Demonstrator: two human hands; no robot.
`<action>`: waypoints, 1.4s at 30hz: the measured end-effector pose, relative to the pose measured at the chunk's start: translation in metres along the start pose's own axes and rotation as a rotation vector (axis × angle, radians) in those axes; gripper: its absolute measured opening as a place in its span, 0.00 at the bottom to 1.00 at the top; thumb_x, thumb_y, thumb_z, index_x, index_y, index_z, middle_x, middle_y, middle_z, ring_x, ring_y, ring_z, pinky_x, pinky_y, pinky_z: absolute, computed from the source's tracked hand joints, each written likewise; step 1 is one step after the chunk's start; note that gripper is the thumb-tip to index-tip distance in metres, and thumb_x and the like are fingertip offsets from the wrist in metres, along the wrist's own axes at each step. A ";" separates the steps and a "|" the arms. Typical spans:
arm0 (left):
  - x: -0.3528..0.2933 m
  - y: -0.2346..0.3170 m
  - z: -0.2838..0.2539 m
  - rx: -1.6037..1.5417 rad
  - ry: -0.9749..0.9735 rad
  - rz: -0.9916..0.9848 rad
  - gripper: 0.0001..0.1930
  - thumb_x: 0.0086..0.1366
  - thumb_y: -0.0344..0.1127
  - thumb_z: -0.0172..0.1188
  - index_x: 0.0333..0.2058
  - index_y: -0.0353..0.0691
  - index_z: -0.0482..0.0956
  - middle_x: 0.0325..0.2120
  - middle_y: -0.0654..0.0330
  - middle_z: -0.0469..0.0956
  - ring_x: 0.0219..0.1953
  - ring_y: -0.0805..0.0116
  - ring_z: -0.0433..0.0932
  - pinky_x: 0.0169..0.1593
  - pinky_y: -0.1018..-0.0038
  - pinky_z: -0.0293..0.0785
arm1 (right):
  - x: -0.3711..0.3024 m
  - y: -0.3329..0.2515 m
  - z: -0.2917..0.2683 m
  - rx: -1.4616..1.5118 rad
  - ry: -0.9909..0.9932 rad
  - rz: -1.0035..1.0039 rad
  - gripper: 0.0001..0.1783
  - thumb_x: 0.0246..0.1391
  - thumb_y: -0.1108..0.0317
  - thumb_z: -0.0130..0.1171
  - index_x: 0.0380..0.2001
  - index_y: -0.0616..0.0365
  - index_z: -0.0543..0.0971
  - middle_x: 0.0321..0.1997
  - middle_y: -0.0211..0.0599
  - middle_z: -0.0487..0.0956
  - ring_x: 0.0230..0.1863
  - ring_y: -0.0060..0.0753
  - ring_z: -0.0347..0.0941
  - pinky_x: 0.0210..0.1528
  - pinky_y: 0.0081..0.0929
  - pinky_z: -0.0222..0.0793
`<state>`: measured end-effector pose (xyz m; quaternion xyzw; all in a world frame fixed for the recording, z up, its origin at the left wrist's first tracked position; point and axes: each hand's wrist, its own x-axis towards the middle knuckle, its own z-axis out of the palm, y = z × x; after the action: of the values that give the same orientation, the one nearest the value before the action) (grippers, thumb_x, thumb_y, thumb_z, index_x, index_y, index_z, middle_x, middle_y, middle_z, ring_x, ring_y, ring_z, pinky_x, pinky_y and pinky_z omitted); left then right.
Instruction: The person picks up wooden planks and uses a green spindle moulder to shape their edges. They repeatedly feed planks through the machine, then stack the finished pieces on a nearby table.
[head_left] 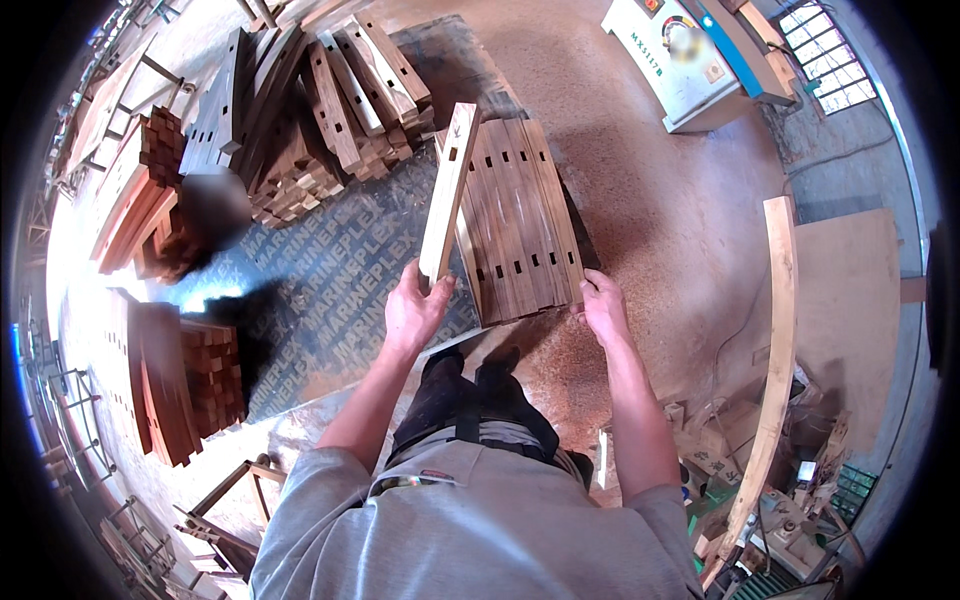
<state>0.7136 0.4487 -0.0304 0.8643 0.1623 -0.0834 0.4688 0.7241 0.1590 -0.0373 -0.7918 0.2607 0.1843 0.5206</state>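
Observation:
My left hand (414, 308) is closed round the lower end of a pale wooden board (450, 190) with small rectangular mortises. This board is raised and tilted across the left side of a stack of brown slotted boards (515, 215). The stacked boards lie side by side, with dark mortises in rows near both ends. My right hand (603, 305) is closed at the near right corner of the stack, its fingers pinching the end of the rightmost board (560, 220). Part of its grip is hidden by the fingers.
Under the stack is a dark printed plywood sheet (330, 290). More slotted boards (335, 100) are piled at the far left, with reddish wood stacks (165, 375) nearer. A white machine (675, 60) stands far right. A long plank (775, 330) and cluttered tools lie right.

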 end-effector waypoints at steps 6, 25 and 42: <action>0.001 -0.010 0.004 -0.302 -0.051 -0.009 0.23 0.60 0.49 0.57 0.46 0.36 0.69 0.23 0.56 0.77 0.23 0.64 0.77 0.28 0.69 0.72 | 0.004 0.006 -0.001 0.011 -0.009 -0.006 0.17 0.60 0.69 0.46 0.51 0.61 0.72 0.37 0.35 0.77 0.20 0.20 0.71 0.15 0.16 0.63; -0.008 -0.030 -0.002 -1.748 -0.705 -0.393 0.25 0.58 0.52 0.55 0.49 0.42 0.68 0.25 0.52 0.76 0.16 0.63 0.69 0.18 0.70 0.65 | 0.017 0.047 0.004 -0.124 0.048 -0.255 0.15 0.57 0.67 0.51 0.46 0.60 0.74 0.23 0.30 0.74 0.23 0.19 0.69 0.23 0.20 0.65; -0.022 0.034 0.061 -1.241 -0.199 -0.009 0.19 0.71 0.38 0.41 0.57 0.37 0.62 0.45 0.59 0.73 0.43 0.72 0.74 0.45 0.75 0.73 | -0.071 -0.028 0.074 0.036 -0.231 -0.457 0.29 0.55 0.59 0.57 0.53 0.69 0.67 0.44 0.52 0.75 0.44 0.39 0.75 0.42 0.29 0.73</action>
<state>0.7055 0.3759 -0.0302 0.4184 0.1397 -0.0559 0.8957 0.6831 0.2518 -0.0057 -0.7947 0.0170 0.1463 0.5889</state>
